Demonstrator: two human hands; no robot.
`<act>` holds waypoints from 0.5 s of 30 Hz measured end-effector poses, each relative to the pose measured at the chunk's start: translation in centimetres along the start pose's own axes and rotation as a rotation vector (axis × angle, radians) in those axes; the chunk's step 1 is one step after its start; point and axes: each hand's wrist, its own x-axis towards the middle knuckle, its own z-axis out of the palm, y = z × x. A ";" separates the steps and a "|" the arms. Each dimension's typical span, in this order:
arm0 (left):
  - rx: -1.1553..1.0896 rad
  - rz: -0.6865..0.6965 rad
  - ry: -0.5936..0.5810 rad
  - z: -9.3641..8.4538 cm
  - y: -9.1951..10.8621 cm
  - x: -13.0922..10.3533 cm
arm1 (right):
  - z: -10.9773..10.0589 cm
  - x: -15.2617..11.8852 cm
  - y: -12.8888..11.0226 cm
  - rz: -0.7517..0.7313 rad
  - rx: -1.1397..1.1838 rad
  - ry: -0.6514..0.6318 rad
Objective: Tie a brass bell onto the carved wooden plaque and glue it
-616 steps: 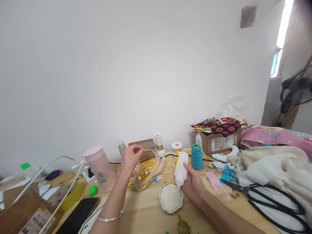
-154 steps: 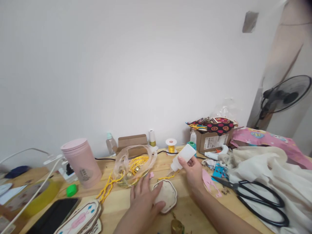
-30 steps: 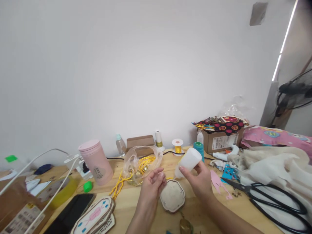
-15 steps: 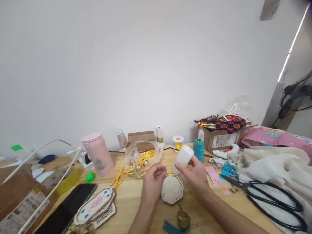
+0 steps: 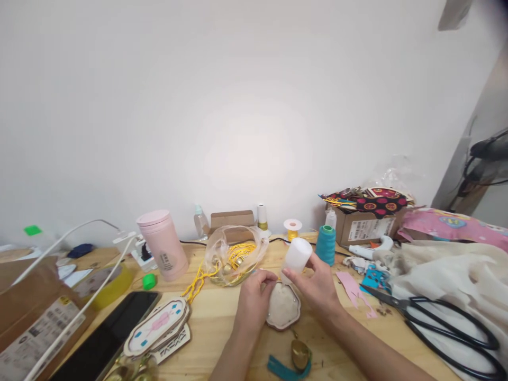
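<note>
My right hand [image 5: 317,286] grips a white translucent bottle [image 5: 297,257], tilted with its narrow end down at the top edge of a scalloped wooden plaque [image 5: 283,307]. My left hand [image 5: 257,299] is at the plaque's upper left edge, thumb and fingers pinched there. Its fingertips hide whatever lies between them. The plaque rests on the wooden table, its pale face up. Below it hang a brass bell [image 5: 300,354] and a teal ribbon [image 5: 288,368].
A clear bag of yellow cords [image 5: 238,256] lies behind my hands. To the left are stacked decorated plaques [image 5: 159,325], a phone [image 5: 107,333] and a pink tumbler [image 5: 163,246]. Right are a teal thread cone [image 5: 326,246], large scissors [image 5: 436,323] and cream cloth [image 5: 444,270].
The view has shifted slightly. My left fingers have closed in on the plaque's upper edge, while the bottle stays tilted at its top.
</note>
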 end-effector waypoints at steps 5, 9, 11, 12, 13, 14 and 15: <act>0.101 0.077 -0.030 0.0 0.0 -0.1 | -0.1 0.1 0.1 -0.028 -0.040 -0.017; 0.153 0.116 -0.056 0.1 0.1 -0.3 | 0.0 -0.1 0.3 -0.076 -0.081 -0.025; 0.166 0.124 -0.067 0.2 0.2 -0.3 | 0.1 -0.1 0.3 -0.088 -0.093 -0.029; 0.172 0.125 -0.071 0.2 0.2 -0.4 | 0.1 -0.2 0.4 -0.089 -0.099 -0.030; 0.178 0.128 -0.075 0.2 0.3 -0.4 | 0.1 -0.2 0.4 -0.089 -0.105 -0.031; 0.184 0.129 -0.078 0.2 0.3 -0.4 | 0.2 -0.2 0.4 -0.087 -0.111 -0.030; 0.190 0.130 -0.082 0.1 0.4 -0.4 | 0.2 -0.2 0.4 -0.085 -0.116 -0.028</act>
